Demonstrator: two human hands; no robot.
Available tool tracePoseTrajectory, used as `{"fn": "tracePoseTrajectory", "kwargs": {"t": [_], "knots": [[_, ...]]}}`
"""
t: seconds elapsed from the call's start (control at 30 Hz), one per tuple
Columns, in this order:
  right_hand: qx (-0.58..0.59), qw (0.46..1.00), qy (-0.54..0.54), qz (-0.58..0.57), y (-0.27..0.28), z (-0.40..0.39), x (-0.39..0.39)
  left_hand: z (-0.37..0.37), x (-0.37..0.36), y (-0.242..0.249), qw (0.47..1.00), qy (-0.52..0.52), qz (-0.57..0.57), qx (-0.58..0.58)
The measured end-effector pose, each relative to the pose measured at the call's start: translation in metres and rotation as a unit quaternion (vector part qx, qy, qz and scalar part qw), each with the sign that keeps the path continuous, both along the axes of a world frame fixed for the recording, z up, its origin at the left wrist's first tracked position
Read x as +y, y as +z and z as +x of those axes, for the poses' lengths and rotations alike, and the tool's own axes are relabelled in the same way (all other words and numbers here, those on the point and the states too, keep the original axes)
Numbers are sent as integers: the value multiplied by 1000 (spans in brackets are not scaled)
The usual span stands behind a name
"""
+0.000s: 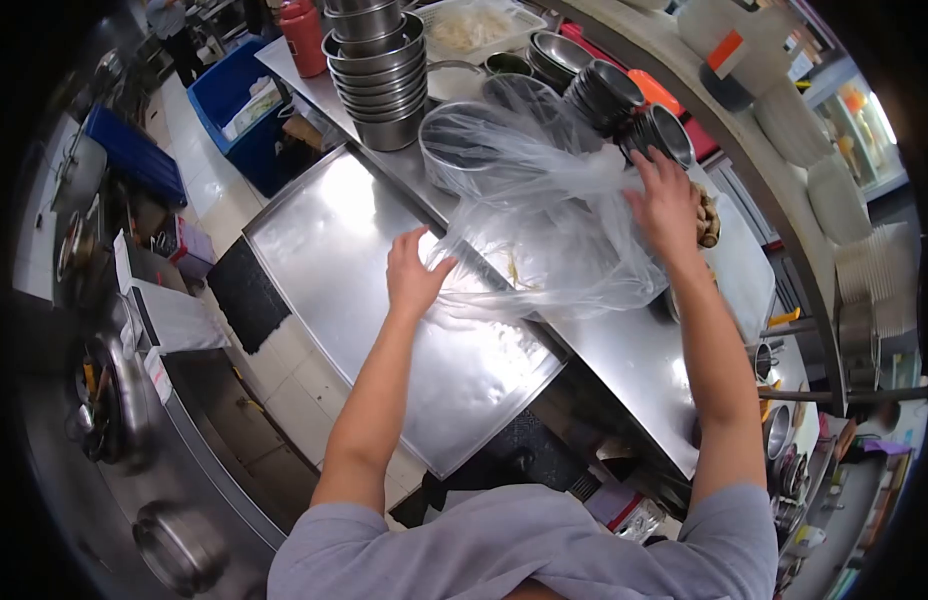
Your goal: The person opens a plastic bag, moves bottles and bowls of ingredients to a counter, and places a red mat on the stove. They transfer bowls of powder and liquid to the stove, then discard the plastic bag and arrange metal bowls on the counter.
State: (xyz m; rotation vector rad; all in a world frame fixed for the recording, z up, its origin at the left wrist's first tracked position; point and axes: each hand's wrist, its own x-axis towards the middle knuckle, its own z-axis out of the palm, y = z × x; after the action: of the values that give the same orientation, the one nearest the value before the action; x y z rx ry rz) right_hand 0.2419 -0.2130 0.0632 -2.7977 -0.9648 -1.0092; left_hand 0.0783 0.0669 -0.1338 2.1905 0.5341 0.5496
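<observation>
On the steel counter (624, 350), the clear plastic bag (549, 215) lies stretched left-to-right between both hands, left hand (414, 275) pinching its near-left edge, right hand (666, 205) clutching its far-right side beside stacked metal bowls (379, 70), hands well apart.

Single view only, head-mounted, looking forward and steeply down through a wide fisheye lens; dark vignette at all four corners. The wearer's grey shoulders fill the bottom edge. The steel counter (624, 350) runs diagonally from top centre to lower right, close beneath the lens. The floor (294, 385) falls away at left. No second view is supplied for overlap.
</observation>
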Motion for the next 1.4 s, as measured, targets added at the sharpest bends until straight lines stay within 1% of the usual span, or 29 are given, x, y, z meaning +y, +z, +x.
{"fn": "tracePoseTrajectory", "kwargs": {"t": [0.03,0.07,0.1,0.13,0.17,0.2,0.23,0.3,0.37,0.4,0.53,0.6,0.63,0.73,0.8,0.83,0.9,0.93,1.0,1.03,1.07,1.1,1.13,1.17,1.2,1.23,1.3,1.33,1.4], "knots": [[-63,997,30,-10,4,-17,17,14,-4,8,997,16,74,-35],[-2,995,89,-37,-4,-29,34,30,-9,12,986,31,147,-71],[58,985,148,-63,-18,-39,50,47,-14,14,986,34,145,-70],[162,966,188,-71,-51,-44,67,65,-19,14,992,12,127,8],[291,941,124,-117,-66,-52,89,77,-21,15,991,-7,107,81],[408,897,57,-161,-76,-51,106,85,-19,19,992,0,106,72],[401,900,59,-161,-97,-39,111,92,-15,21,994,-8,94,48],[337,941,-10,15,-138,-7,125,97,-6,21,995,-24,91,-20],[304,952,20,20,-137,23,139,94,10,22,995,-39,90,12],[272,961,44,25,-131,35,146,93,17,21,993,-60,86,46],[151,979,133,31,-65,91,178,97,39,-5,999,-27,22,25],[144,982,119,21,-35,105,194,103,54,-23,994,46,-84,43],[140,984,105,12,-24,109,202,102,60,-37,994,47,-84,43],[93,991,89,40,-10,134,216,98,78,-104,983,154,-95,27],[102,991,75,37,-2,148,224,92,92,-133,953,155,-222,139],[97,992,69,49,1,151,228,90,91,-139,952,157,-221,141],[117,989,55,69,3,152,234,80,82,-118,836,146,-518,105],[118,989,56,69,-2,152,237,72,82,-102,836,147,-518,106],[93,968,153,177,-12,149,236,61,81,-69,809,112,-566,108],[90,968,151,178,-13,146,230,56,87,-64,879,130,-444,112],[149,961,173,153,-15,136,221,60,91,-102,953,206,-218,-49],[209,950,193,128,-17,120,211,54,86,-65,952,191,-216,-107],[292,920,173,195,-14,87,198,49,78,-13,946,177,-214,-165],[371,879,152,259,-11,52,185,58,73,6,958,49,-238,-154],[390,856,139,310,-44,42,167,72,69,22,952,-79,-258,-144],[526,745,115,394,-82,39,152,90,64,38,961,-144,-159,-176],[620,540,3,569,-113,9,164,139,62,58,951,-240,20,-192],[619,537,0,573,-124,8,173,161,63,58,941,-276,90,-171],[603,381,-76,696,-137,22,191,190,68,77,942,-305,135,-46]]}}
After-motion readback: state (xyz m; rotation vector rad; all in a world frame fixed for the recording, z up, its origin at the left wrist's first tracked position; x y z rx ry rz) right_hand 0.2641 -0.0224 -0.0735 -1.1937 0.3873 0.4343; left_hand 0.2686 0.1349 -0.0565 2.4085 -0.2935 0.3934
